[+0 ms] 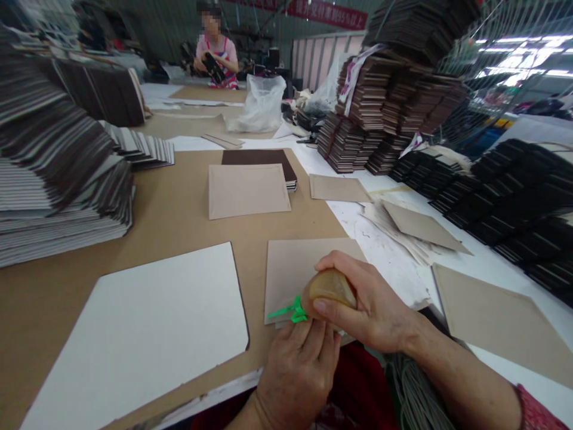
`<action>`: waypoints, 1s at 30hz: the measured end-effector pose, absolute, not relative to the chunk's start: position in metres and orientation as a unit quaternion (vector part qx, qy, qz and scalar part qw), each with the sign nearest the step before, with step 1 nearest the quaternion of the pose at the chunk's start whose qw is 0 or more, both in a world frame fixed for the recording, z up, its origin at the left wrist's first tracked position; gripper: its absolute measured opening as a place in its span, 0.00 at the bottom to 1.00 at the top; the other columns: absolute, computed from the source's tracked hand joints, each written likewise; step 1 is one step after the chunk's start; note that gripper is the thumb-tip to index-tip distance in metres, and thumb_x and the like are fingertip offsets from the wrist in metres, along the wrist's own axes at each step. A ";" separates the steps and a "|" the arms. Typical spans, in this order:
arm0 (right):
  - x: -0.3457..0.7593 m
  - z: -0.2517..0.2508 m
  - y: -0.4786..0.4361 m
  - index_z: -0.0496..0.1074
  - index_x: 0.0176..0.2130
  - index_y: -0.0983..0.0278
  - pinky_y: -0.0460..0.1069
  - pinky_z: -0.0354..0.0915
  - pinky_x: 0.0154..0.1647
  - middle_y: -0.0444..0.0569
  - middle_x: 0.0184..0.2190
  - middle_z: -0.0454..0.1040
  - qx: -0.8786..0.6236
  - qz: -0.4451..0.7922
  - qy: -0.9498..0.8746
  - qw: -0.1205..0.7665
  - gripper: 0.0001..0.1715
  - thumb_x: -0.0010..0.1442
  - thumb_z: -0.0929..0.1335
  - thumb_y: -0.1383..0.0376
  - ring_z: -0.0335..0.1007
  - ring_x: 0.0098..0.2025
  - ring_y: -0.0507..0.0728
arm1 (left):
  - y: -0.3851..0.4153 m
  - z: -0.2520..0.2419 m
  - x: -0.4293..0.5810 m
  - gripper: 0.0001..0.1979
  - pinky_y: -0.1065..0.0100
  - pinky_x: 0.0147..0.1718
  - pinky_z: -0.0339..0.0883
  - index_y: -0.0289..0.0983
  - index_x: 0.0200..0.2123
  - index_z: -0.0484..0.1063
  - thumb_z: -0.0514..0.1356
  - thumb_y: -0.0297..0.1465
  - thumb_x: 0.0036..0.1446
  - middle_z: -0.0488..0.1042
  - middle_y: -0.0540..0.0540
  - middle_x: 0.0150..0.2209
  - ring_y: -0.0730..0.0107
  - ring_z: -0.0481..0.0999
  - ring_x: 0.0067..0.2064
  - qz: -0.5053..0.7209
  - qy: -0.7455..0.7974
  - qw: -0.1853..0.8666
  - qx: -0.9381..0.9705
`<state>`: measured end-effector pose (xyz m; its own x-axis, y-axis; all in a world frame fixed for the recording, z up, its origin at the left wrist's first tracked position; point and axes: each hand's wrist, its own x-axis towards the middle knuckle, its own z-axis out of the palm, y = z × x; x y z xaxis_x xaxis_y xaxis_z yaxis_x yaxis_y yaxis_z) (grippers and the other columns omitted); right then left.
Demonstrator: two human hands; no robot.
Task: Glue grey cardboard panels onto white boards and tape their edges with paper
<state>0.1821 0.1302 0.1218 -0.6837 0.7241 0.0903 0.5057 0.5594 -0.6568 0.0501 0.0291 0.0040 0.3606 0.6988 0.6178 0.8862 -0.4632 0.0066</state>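
My right hand is closed around a small amber glue bottle with a green nozzle that points left. It hovers over the near edge of a tan card lying on the table. My left hand sits just below the nozzle at the table's front edge. Its fingers are together and reach up toward the green tip and the card's edge, and I cannot make out anything in them.
A large white board lies at the front left. Another tan card rests on a dark stack further back. Tall piles of dark boards flank the table. A person works at the far end.
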 end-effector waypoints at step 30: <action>0.145 0.131 0.180 0.67 0.40 0.59 0.47 0.52 0.27 0.41 0.25 0.69 -0.435 0.199 -0.861 0.174 0.13 0.57 0.68 0.56 0.63 0.28 0.54 | 0.039 0.009 0.051 0.09 0.62 0.39 0.76 0.32 0.40 0.77 0.61 0.29 0.57 0.81 0.41 0.43 0.58 0.80 0.43 -0.344 -0.483 0.191 -0.782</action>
